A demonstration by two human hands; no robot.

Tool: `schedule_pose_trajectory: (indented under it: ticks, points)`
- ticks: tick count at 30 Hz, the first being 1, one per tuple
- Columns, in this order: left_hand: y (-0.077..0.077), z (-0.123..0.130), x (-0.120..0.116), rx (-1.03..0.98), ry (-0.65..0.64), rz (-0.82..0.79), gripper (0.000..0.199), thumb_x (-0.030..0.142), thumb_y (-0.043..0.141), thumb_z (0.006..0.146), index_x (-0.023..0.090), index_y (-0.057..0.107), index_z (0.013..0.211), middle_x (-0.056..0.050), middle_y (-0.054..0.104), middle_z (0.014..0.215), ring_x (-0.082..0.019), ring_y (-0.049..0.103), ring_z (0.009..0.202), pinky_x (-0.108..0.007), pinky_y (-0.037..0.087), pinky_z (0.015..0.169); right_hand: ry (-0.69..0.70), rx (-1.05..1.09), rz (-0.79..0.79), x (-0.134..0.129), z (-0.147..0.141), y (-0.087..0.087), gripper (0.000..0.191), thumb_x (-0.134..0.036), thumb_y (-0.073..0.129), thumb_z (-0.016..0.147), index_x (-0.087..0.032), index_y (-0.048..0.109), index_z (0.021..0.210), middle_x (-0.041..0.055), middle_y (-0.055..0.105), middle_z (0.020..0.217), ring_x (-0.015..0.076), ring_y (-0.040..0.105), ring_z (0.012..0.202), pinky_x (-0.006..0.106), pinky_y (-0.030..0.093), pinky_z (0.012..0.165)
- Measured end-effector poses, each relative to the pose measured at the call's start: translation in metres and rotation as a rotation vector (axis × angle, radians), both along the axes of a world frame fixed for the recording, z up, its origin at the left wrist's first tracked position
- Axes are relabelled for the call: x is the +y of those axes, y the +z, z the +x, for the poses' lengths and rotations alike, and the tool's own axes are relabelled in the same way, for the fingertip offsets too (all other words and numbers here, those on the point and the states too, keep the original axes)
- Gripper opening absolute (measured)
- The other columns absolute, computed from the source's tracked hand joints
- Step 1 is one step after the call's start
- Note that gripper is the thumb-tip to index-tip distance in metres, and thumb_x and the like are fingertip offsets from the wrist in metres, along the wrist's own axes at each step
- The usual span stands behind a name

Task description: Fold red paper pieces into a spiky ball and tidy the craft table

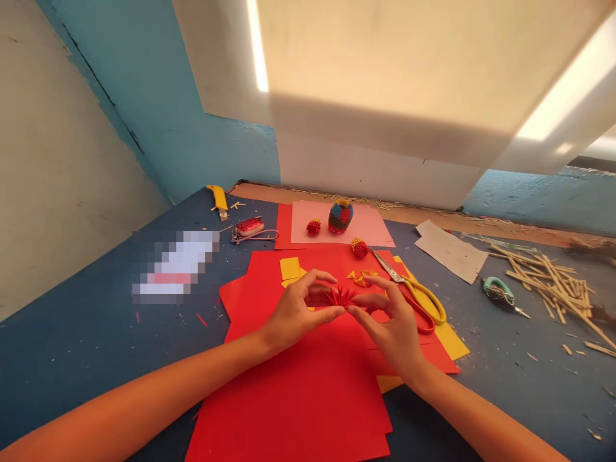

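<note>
Between my two hands is a spiky red folded-paper piece point(341, 297), its points fanned upward. My left hand point(301, 305) pinches its left side with thumb and fingers. From the right, my right hand point(392, 321) grips the other side, thumb at the near edge. Below them lie large sheets of red paper point(298, 391). Small folded yellow paper pieces point(360, 278) sit just beyond my fingers, and yellow paper squares point(289, 268) lie behind my left hand. Scissors point(423, 295) with red and yellow handles rest partly behind my right hand.
On a pink sheet point(366, 224) stand a multicoloured folded-paper vase point(341, 217) and a small red paper ball point(313, 226). A red-yellow ball point(359, 248) is nearer. A yellow cutter point(219, 200) lies back left; wooden sticks point(553, 282) and a teal-handled tool point(500, 292) lie right.
</note>
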State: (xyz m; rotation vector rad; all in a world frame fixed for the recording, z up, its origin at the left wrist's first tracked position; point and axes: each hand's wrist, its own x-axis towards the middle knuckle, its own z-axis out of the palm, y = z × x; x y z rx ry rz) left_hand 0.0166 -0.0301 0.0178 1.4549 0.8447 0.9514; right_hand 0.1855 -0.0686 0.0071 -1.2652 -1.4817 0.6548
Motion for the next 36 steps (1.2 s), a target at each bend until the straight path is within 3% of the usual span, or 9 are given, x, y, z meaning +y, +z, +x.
schedule_pose_trajectory:
  ticks: [6,9,11,16,19,21,26,31,36]
  points:
    - [0.0,0.002,0.007,-0.041,0.068,-0.086,0.037,0.032,0.073,0.069,0.019,0.054,0.097,0.001,0.063,0.079,-0.014,0.065,0.078,-0.023,0.052,0.07,0.067,0.012,-0.025,0.016,0.019,0.009,0.038,-0.036,0.067,0.078,-0.023,0.05,0.109,0.0029,0.072,0.081,0.0189,0.069,0.076,0.028,0.053,0.064]
    - [0.004,-0.003,0.014,-0.082,0.153,-0.135,0.045,0.037,0.073,0.069,0.018,0.053,0.105,0.0,0.062,0.08,-0.014,0.064,0.076,-0.022,0.05,0.064,-0.081,0.006,0.074,0.031,0.045,0.014,0.028,-0.039,0.062,0.081,-0.021,0.055,0.101,0.0034,0.07,0.079,0.0186,0.067,0.072,0.028,0.052,0.059]
    - [0.006,-0.007,0.018,-0.076,0.202,-0.148,0.048,0.04,0.072,0.069,0.018,0.053,0.107,0.0,0.06,0.081,-0.015,0.063,0.075,-0.021,0.049,0.058,-0.115,-0.156,0.112,0.038,0.061,0.015,0.018,-0.037,0.059,0.083,-0.02,0.061,0.088,0.004,0.069,0.08,0.0176,0.065,0.07,0.029,0.052,0.062]
    - [0.003,-0.01,0.019,-0.038,0.152,-0.172,0.051,0.041,0.071,0.071,0.017,0.052,0.111,-0.003,0.06,0.086,-0.016,0.063,0.079,-0.021,0.049,0.057,0.321,-0.728,0.015,0.041,0.068,0.006,0.024,-0.02,0.051,0.086,-0.026,0.065,0.104,0.0047,0.065,0.106,0.0191,0.063,0.09,0.033,0.05,0.078]
    - [-0.001,-0.008,0.017,-0.001,0.08,-0.186,0.047,0.04,0.07,0.072,0.017,0.053,0.109,-0.005,0.061,0.091,-0.017,0.063,0.083,-0.023,0.051,0.06,0.416,-0.848,0.04,0.04,0.061,0.003,0.04,-0.008,0.043,0.086,-0.029,0.061,0.114,0.0053,0.059,0.119,0.0201,0.059,0.104,0.034,0.048,0.086]
    - [-0.002,-0.007,0.017,0.015,0.051,-0.194,0.043,0.039,0.069,0.073,0.017,0.053,0.106,-0.006,0.061,0.094,-0.017,0.063,0.085,-0.023,0.051,0.061,0.443,-0.894,0.051,0.041,0.058,0.004,0.037,-0.008,0.041,0.087,-0.026,0.063,0.11,0.0067,0.062,0.112,0.02,0.06,0.1,0.033,0.048,0.083]
    - [-0.001,-0.007,0.017,-0.005,0.064,-0.203,0.039,0.036,0.071,0.071,0.018,0.05,0.098,-0.004,0.059,0.096,-0.016,0.063,0.085,-0.023,0.051,0.064,0.419,-0.962,0.09,0.045,0.059,0.005,0.024,-0.012,0.043,0.089,-0.02,0.066,0.087,0.006,0.065,0.087,0.0192,0.062,0.082,0.03,0.047,0.07]
    - [-0.002,-0.006,0.017,-0.009,0.056,-0.139,0.034,0.033,0.073,0.068,0.017,0.049,0.087,-0.002,0.059,0.094,-0.016,0.062,0.088,-0.024,0.049,0.07,0.305,-0.756,0.081,0.041,0.057,0.003,0.021,-0.017,0.043,0.092,-0.022,0.061,0.101,0.0024,0.07,0.088,0.0157,0.065,0.075,0.026,0.047,0.067]
    - [-0.004,-0.006,0.018,0.007,0.055,-0.096,0.032,0.033,0.071,0.069,0.018,0.049,0.086,-0.002,0.06,0.093,-0.017,0.062,0.091,-0.026,0.05,0.074,0.378,-0.762,0.076,0.034,0.05,0.0,0.032,-0.007,0.039,0.085,-0.022,0.066,0.095,0.0042,0.072,0.087,0.0174,0.067,0.074,0.027,0.047,0.065]
